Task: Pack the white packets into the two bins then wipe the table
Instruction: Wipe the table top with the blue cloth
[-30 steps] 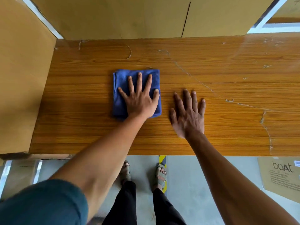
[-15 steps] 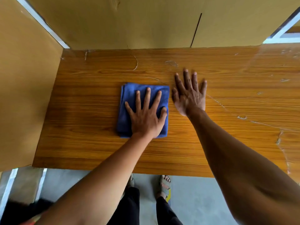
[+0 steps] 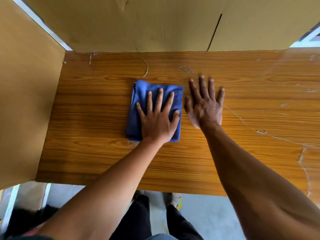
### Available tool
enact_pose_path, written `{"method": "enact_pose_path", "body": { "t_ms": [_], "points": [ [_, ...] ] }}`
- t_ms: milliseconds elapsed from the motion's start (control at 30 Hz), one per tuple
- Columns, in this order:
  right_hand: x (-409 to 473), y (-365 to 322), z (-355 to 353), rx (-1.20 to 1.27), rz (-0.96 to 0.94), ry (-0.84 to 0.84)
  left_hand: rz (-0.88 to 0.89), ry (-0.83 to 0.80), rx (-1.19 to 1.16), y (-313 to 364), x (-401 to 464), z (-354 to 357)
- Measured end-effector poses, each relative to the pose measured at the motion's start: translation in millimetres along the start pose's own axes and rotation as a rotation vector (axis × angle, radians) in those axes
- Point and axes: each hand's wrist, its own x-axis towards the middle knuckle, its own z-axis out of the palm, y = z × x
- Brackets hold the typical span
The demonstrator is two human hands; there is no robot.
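The left hand [image 3: 158, 122] lies flat, palm down, on a folded blue cloth [image 3: 138, 108], its fingers straight and spread and its thumb out toward the cloth's right edge — pressing it, not clutching it. The cloth sits near the middle of the wooden table [image 3: 242, 153], about midway between the far edge and the near edge, its heel end hidden under the wrist. Just beside the cloth's right edge, the right hand [image 3: 205, 108] rests palm down on bare wood, fingers straight and fanned, holding nothing; its thumb comes close to the cloth, though whether they touch cannot be told. Both forearms reach in from the near edge, the left one angling up from the lower left, the right one from the lower right corner.

The tabletop shows pale scratches and chipped marks, thickest toward the right edge. Cardboard panels [image 3: 138, 23] stand along the far edge and the left edge — the left one leaning out past the near corner.
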Motion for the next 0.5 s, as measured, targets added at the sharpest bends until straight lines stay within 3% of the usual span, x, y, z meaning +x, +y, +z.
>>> {"method": "enact_pose_path", "body": {
  "t_ms": [333,500],
  "points": [
    [0.4,1.8,1.1,-0.014,-0.002,0.014,-0.088,-0.057,-0.027,-5.7,124.9,-10.9],
    [-0.3,2.8,1.2,-0.002,-0.012,0.003,0.02,0.014,-0.005,-17.5,51.2,-5.7]
  ]
}}
